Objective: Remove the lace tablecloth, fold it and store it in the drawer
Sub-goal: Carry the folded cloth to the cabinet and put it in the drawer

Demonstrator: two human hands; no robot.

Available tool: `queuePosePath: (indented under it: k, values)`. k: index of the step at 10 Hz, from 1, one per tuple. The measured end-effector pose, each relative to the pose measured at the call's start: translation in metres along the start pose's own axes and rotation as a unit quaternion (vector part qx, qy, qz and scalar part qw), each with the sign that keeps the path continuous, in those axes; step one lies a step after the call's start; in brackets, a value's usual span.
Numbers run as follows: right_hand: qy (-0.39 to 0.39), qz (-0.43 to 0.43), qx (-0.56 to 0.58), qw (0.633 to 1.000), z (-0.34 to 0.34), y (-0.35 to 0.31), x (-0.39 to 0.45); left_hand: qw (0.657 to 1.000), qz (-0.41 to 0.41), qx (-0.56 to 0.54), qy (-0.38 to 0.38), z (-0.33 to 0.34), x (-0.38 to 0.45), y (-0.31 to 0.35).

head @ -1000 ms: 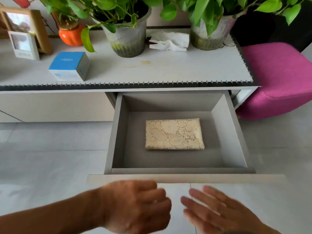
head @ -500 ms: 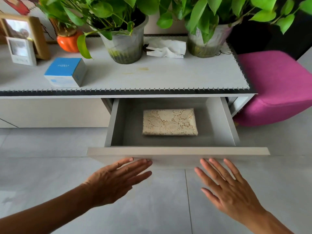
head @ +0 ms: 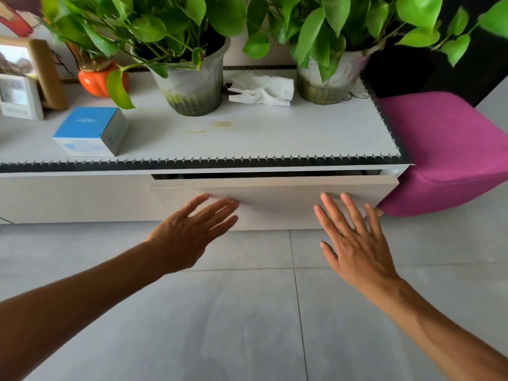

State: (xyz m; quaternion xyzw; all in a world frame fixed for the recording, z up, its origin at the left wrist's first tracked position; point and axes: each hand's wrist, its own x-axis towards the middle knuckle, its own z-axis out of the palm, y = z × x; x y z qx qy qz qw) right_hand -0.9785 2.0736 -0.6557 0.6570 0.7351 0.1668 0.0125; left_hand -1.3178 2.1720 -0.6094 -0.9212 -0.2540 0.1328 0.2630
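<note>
drawer (head: pixel 275 199) nearly closed — left hand (head: pixel 189 232), right hand (head: pixel 354 243) flat

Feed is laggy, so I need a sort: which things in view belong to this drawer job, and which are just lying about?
Job: drawer, nearly closed; left hand and right hand flat on its front.

Lying about: blue box, crumpled tissue, two potted plants, orange vase, pink stool.

Cabinet top (head: pixel 275 138): two pots, tissue, blue box (head: pixel 90 132).
</note>
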Motion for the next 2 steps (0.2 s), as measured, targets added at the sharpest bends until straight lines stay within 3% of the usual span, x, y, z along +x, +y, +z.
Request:
queuePosePath:
  k: [2]
  values:
    - [-0.066, -0.012, 0.022, 0.997, -0.0083, 0.0116, 0.0357, 0.996, 0.008, -0.012, -0.093, 0.0029, 0.0270, -0.0222]
